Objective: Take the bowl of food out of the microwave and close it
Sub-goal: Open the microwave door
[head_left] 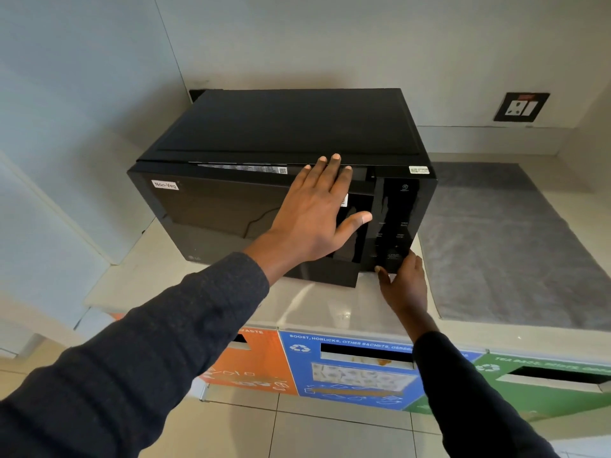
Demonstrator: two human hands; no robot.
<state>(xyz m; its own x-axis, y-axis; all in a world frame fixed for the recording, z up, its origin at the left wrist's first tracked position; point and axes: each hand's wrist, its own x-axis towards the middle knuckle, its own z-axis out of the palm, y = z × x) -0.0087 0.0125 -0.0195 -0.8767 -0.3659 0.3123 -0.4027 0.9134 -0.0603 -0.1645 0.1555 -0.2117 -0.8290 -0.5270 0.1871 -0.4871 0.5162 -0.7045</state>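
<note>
1. Glossy black box-shaped microwave (281,180) sits on the pale stone counter (330,309), with its door slightly ajar at the top right.
2. Left hand (317,213) lies flat on the door, fingers spread, gripping nothing.
3. Right hand (405,285) touches the lower control panel (393,223); its fingers are loosely curled and partly hidden.
4. The interior is unreadable behind dark glass, and no bowl can be made out.

Soft, even daylight, wide-angle bend.
I see glare on the microwave (264,206) door and edges curving at 9 o'clock.
</note>
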